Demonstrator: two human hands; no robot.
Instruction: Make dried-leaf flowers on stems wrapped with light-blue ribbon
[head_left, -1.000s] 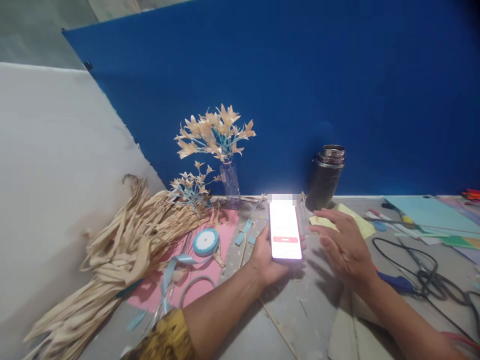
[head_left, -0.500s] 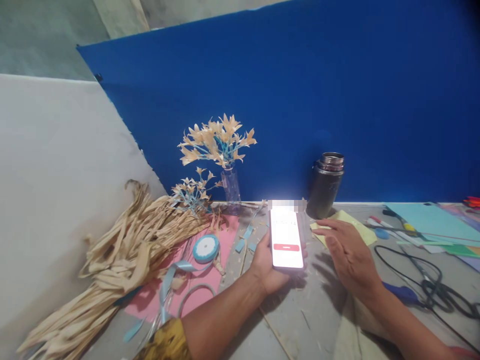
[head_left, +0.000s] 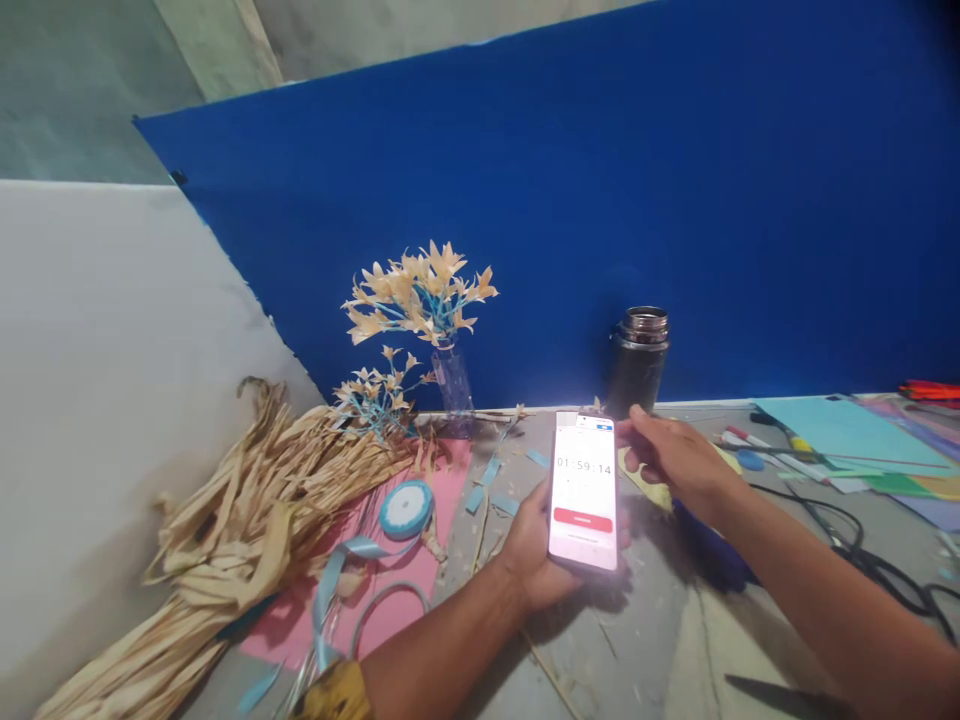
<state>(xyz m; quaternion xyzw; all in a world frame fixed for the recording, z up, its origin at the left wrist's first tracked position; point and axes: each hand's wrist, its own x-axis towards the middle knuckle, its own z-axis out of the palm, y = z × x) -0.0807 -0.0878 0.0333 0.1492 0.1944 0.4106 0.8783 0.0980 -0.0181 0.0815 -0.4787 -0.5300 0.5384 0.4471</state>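
A lit phone (head_left: 583,495) rests upright in my left hand (head_left: 534,555), whose fingers wrap round it from behind and below. Its screen reads 01:59:14 above a red button. My right hand (head_left: 675,455) is at the phone's upper right edge with its fingers curled in; whether the fingertips touch the edge I cannot tell. No object shows in that hand. Behind it stands a dark open-topped flask (head_left: 639,360). Beneath my right forearm lies a dark blue object (head_left: 712,550), partly hidden, and a dark pointed blade (head_left: 780,692) shows lower down.
On the left are dried husks (head_left: 225,540), pink paper (head_left: 281,630) and a blue ribbon roll (head_left: 406,510). Pale flowers (head_left: 420,290) stand in a clear bottle (head_left: 454,385). To the right are a black cable (head_left: 862,560), pens and coloured paper (head_left: 814,425). A blue board (head_left: 525,200) closes the back.
My right hand has moved towards the phone's upper edge, and its spread fingers have curled. The phone sits slightly lower and further right in view, its screen now readable. The view has shifted slightly.
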